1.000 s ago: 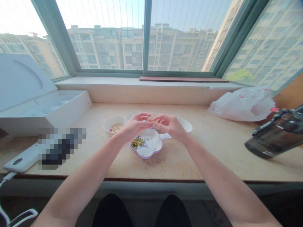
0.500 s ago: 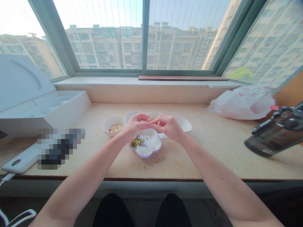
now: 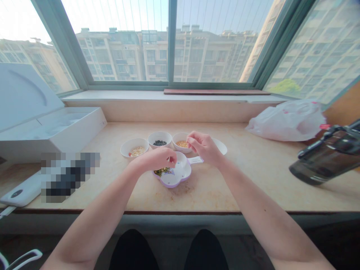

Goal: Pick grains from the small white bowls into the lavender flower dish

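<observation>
While my left hand (image 3: 156, 159) hangs over the lilac-rimmed, flower-shaped plate (image 3: 180, 178), its fingers curl closed just above the green and yellow seeds (image 3: 162, 171); whether they hold anything, I cannot tell. My right hand (image 3: 203, 148) sits just beside the bowl of yellow grains (image 3: 181, 144), fingertips pinched together, any contents hidden. Beyond my left hand stand a bowl of dark beans (image 3: 159, 141) and a bowl of pale flakes (image 3: 134, 150), all on the stone counter (image 3: 225, 187).

Left hand (image 3: 154, 159) over lilac dish (image 3: 184, 172), white bowls (image 3: 159, 138) just beside right hand (image 3: 203, 148), gap between
</observation>
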`<state>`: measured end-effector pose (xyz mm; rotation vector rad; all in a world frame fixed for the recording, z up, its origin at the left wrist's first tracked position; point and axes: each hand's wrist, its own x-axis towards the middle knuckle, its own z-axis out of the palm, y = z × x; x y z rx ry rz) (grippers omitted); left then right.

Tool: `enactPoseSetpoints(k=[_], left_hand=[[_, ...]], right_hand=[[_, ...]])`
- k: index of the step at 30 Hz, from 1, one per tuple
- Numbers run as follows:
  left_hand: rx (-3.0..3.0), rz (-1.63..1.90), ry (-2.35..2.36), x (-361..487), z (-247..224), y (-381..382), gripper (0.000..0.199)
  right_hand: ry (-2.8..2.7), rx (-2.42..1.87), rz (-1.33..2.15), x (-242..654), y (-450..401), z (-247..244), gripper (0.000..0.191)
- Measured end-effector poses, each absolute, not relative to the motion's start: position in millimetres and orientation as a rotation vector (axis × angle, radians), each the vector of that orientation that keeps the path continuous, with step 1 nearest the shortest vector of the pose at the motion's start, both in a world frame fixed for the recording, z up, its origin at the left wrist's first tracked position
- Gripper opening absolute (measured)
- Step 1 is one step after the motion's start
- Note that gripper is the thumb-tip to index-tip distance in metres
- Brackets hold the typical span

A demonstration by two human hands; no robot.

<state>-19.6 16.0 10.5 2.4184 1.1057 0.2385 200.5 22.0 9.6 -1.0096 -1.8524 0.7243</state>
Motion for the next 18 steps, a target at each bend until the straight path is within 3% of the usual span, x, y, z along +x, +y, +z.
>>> enactPoseSetpoints(k=[10,18], left_hand=[[2.399,0.066,1.076,-19.3,5.0,17.5,0.002],[2.414,0.101,1.005,-15.4,2.8,14.6,0.017]], right_hand=[[-1.927,-1.008,0.681,201.3,20.9,8.5,0.020],[-1.893,-1.060,0.545,206.3,24.4,10.1,0.021]])
